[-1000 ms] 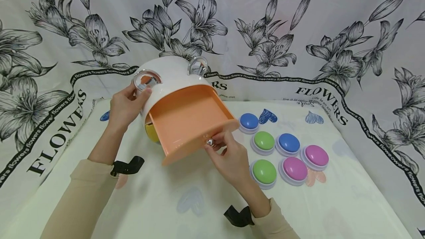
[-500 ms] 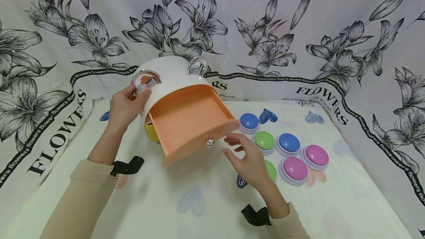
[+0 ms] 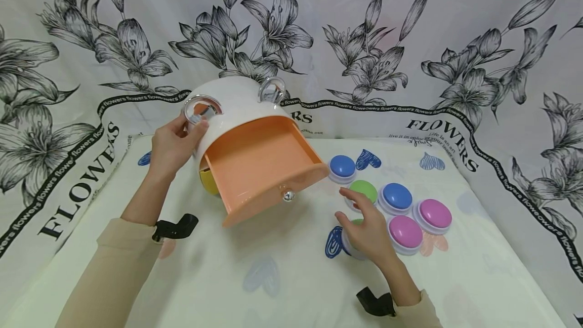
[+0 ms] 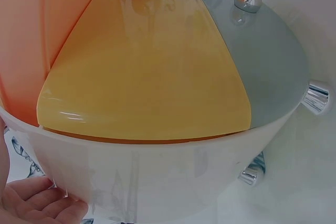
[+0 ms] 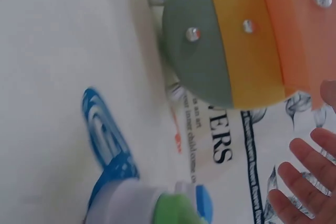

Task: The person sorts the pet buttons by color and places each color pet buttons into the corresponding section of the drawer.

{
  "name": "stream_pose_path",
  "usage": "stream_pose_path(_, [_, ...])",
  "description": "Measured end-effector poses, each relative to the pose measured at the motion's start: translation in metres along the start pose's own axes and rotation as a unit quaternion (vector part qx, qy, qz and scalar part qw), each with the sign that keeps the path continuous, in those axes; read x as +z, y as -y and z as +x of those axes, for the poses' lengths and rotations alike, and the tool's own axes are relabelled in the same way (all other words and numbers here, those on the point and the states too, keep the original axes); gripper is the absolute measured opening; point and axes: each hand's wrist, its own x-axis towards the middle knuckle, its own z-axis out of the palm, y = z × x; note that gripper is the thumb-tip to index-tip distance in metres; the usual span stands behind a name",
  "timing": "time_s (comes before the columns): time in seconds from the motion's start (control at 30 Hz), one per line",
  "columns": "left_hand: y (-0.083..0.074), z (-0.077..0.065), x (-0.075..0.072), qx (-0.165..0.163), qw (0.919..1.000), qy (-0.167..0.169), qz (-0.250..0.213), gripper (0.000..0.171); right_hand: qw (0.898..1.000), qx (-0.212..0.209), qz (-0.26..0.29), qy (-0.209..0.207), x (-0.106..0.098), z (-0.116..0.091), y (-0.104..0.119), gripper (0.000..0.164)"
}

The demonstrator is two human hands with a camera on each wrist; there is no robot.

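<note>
A rounded white drawer box [image 3: 234, 95] with chrome ring ears stands tilted on the table, its top orange drawer [image 3: 259, 158] pulled out with nothing inside. My left hand [image 3: 172, 146] grips the box's left side by the ear, thumb in front. Below the orange drawer, a yellow drawer [image 4: 142, 66] and a grey-green drawer [image 4: 270, 51] are closed, each with a silver knob. Fingers spread and holding nothing, my right hand [image 3: 371, 232] hovers over the nearest green-topped round button [image 3: 354, 250], partly hiding it. Another green button [image 3: 366, 190] lies just beyond its fingertips.
Right of the box lie more round buttons with white bases: blue ones [image 3: 342, 166] [image 3: 397, 196] and pink ones [image 3: 406, 231] [image 3: 434, 213]. A floral cloth [image 3: 360, 65] hangs behind the pale table [image 3: 218, 287].
My right hand has let go of the orange drawer's silver knob and moved right, toward the green buttons. The drawer stays out, and my left hand keeps its grip on the box.
</note>
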Motion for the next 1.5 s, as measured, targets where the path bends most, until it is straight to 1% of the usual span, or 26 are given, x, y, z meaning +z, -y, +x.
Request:
stream_pose_path(0.2, [0.000,0.001,0.001,0.008,1.0000,-0.003,-0.001,0.068,1.000,0.026,-0.009,0.012,-0.005,-0.010,-0.019,0.056])
stream_pose_path(0.5, [-0.001,0.000,0.000,0.005,1.0000,0.003,-0.007,0.072,0.995,0.053,-0.036,0.070,-0.012,-0.022,-0.042,0.065])
stream_pose_path(0.67, [-0.002,0.001,0.002,0.006,0.9999,0.004,-0.007,0.070,0.992,0.063,-0.061,0.089,-0.013,-0.031,-0.054,0.069])
stream_pose_path(0.8, [-0.002,0.001,0.003,0.007,1.0000,0.002,-0.003,0.068,0.990,0.070,-0.070,0.098,-0.014,-0.039,-0.061,0.072])
stream_pose_path(1.0, [-0.002,0.001,0.002,-0.002,1.0000,0.006,-0.006,0.073,0.989,0.067,-0.074,0.107,-0.016,-0.048,-0.067,0.077])
stream_pose_path(1.13, [-0.001,0.000,0.001,-0.002,0.9999,0.007,-0.007,0.075,0.988,0.064,-0.078,0.115,-0.016,-0.051,-0.068,0.078])
stream_pose_path(1.37, [0.000,-0.001,-0.001,-0.009,0.9998,0.009,-0.013,0.076,0.985,0.080,-0.085,0.123,-0.014,-0.052,-0.068,0.079])
stream_pose_path(1.5, [0.000,-0.001,-0.001,-0.009,0.9999,0.007,-0.012,0.077,0.985,0.089,-0.089,0.120,-0.013,-0.052,-0.067,0.078])
